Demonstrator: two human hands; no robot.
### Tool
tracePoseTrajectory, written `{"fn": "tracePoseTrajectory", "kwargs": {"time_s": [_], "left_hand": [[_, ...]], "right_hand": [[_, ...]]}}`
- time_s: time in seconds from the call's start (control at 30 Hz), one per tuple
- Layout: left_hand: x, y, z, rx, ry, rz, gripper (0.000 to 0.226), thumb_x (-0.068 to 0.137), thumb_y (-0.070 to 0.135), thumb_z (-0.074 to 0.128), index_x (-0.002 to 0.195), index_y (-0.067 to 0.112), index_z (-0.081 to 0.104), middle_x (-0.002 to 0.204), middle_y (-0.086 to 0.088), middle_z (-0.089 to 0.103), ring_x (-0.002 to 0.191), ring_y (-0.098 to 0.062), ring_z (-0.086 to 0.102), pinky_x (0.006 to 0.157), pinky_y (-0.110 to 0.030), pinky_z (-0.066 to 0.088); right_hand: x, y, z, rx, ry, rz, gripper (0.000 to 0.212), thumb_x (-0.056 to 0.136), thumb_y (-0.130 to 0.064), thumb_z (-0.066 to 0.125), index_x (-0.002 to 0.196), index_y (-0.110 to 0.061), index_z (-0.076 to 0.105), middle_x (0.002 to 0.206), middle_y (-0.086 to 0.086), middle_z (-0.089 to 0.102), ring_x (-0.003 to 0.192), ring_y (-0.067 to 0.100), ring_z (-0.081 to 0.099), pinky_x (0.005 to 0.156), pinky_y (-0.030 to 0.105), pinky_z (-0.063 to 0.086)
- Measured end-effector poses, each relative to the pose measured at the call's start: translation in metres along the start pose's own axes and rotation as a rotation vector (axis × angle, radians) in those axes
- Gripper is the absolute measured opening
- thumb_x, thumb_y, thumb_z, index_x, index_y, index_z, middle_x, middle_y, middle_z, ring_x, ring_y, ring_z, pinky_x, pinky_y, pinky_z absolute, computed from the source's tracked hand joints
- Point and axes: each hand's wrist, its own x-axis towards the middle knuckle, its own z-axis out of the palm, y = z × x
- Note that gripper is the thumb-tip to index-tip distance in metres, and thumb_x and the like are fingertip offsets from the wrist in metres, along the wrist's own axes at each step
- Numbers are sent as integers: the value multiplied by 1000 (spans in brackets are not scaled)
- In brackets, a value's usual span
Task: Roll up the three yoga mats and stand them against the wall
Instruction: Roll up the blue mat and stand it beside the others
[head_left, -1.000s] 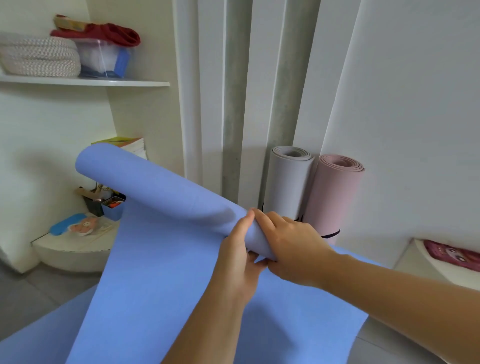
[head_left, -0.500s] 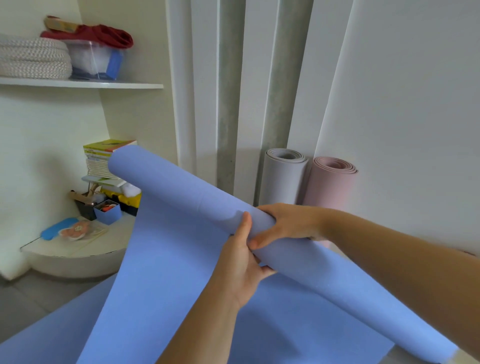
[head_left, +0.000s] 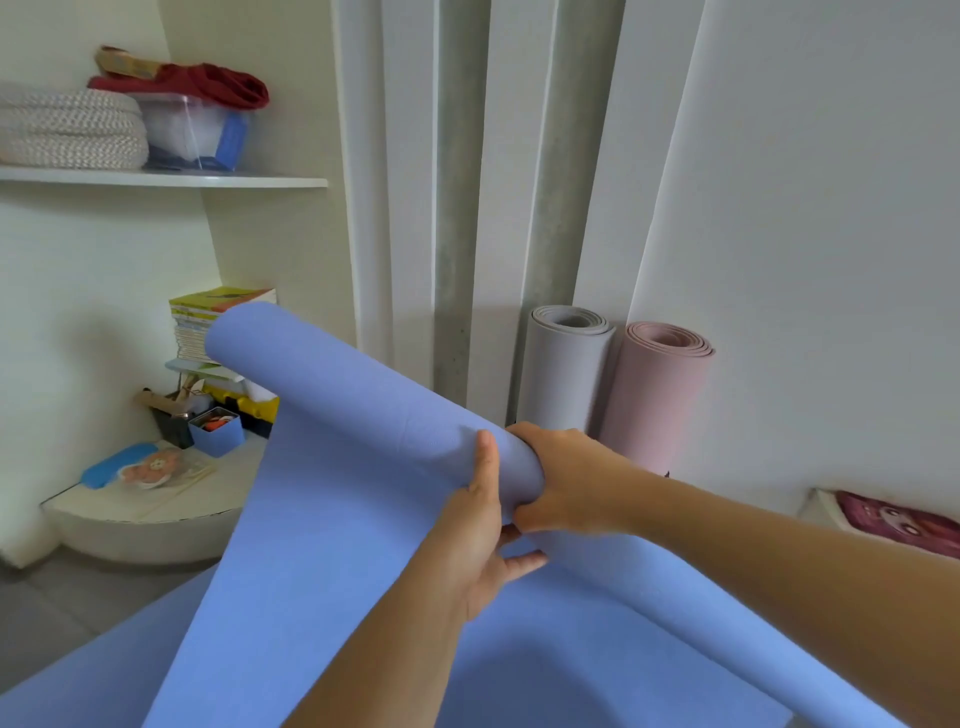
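- Rolling is under way on the blue mat (head_left: 332, 410). Its rolled part is held up in the air, slanting from near the book stack (head_left: 208, 322) down to the lower right. The loose sheet hangs from it and trails onto the floor (head_left: 47, 618).
- The left grip (head_left: 480, 525) clasps the roll from below, with the thumb laid up its face. The right grip (head_left: 569, 475), touching the left, curls over the top of the roll.
- The mat looks light, soft and floppy, and probably a little tacky. I judge it wants a hold nearer both ends, since a mid-length hold lets the ends sag and the coil skew.
- The grey mat (head_left: 566, 374) and pink mat (head_left: 662, 400) stand rolled, side by side against the wall (head_left: 805, 208).
- Hidden are most of the left fingers under the roll and the standing mats' feet behind the hands. The roll's lower end and the rest of the sheet run out of frame.
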Motion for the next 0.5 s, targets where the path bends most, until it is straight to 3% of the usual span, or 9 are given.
{"fn": "tracePoseTrajectory", "kwargs": {"time_s": [0.1, 0.2, 0.3, 0.37, 0.43, 0.5], "left_hand": [[-1, -3, -1, -149, 76, 113, 46, 92, 49, 48, 113, 10, 61, 97, -11, 71, 96, -26, 67, 72, -46, 56], [-5, -7, -4, -263, 74, 199, 38, 96, 42, 45, 109, 12, 63, 84, -4, 75, 79, -18, 72, 63, -35, 56], [-7, -14, -13, -331, 25, 239, 43, 96, 42, 43, 119, 10, 61, 94, -6, 74, 81, -17, 72, 62, -33, 57], [-8, -14, -16, -331, -29, 247, 49, 96, 44, 41, 123, 9, 59, 102, -10, 73, 87, -19, 71, 63, -33, 58], [-6, -12, -17, -328, -66, 249, 50, 96, 46, 39, 126, 10, 57, 110, -11, 70, 98, -22, 69, 71, -36, 59], [-4, -14, -15, -325, -84, 240, 51, 96, 46, 39, 131, 12, 53, 116, -11, 68, 106, -24, 66, 77, -38, 59]], "right_hand": [[1, -4, 11, -214, 132, -53, 69, 73, -41, 72, 132, -28, 37, 101, -4, 60, 90, 23, 59, 69, 29, 44], [2, -6, 26, -269, 176, -124, 79, 75, -43, 68, 141, -27, 26, 122, -4, 53, 106, 23, 57, 78, 30, 44], [3, 1, 7, 123, -84, -123, 75, 78, -32, 71, 141, -31, 31, 127, -8, 49, 113, 14, 53, 93, 29, 45], [8, 9, -11, 374, -168, -92, 66, 81, -22, 73, 137, -33, 40, 127, -9, 52, 113, 9, 54, 98, 27, 45], [14, 13, -20, 469, -210, -31, 61, 79, -22, 76, 132, -30, 46, 121, -9, 57, 109, 8, 59, 96, 28, 47], [19, 15, -19, 524, -398, 6, 50, 80, -20, 75, 125, -22, 53, 115, -3, 67, 103, 16, 67, 95, 36, 50]]}}
